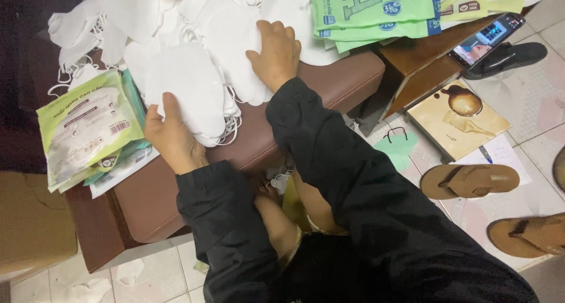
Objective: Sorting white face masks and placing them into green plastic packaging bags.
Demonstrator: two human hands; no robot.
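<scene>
left hand (173, 139) is pinched on the 7 o'clock edge of a stack of white masks (188, 91) on the brown cushion (329, 85), right hand (275, 55) flat and open at its 2 o'clock; looks light, floppy, slidey, so I'd grip the edges.

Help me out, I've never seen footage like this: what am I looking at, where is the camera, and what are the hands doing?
There is no machine here. A person wears one camera on the head, so you look down at their own two hands in dark sleeves. In front is a brown padded bench piled with white face masks. The left hand grips a stack of white masks from below; the right hand lies flat on the masks beside it. Green packets lie at the left, more green packets at the top. On the tiled floor to the right are brown sandals, and a phone rests on a wooden ledge.
</scene>
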